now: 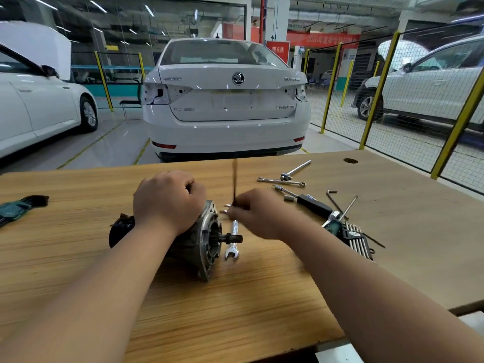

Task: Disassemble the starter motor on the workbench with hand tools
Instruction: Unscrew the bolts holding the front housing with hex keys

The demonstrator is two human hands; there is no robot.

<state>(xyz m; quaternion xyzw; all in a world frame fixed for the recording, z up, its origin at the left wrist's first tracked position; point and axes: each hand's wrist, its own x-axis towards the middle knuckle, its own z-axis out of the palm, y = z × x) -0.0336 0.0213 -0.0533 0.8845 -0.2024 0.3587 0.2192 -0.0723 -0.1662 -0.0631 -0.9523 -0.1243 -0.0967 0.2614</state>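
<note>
The starter motor [201, 242] lies on its side in the middle of the wooden workbench [235, 297], its grey flange and splined shaft facing right. My left hand [167, 203] grips the top of the motor body with curled fingers. Just right of the flange, my right hand [258, 212] pinches a thin dark rod-like tool [235, 179] that stands upright; its lower end is hidden by my fingers and blurred. A combination wrench [233, 242] lies flat below my right hand, beside the shaft.
Right of my hands lie a black-handled screwdriver [311, 203], another wrench [281, 181], a T-handle socket driver [296, 170], loose hex keys [336, 204] and a hex key holder [356, 238]. A green tool set [15, 208] sits at the far left. Parked white cars stand beyond the bench.
</note>
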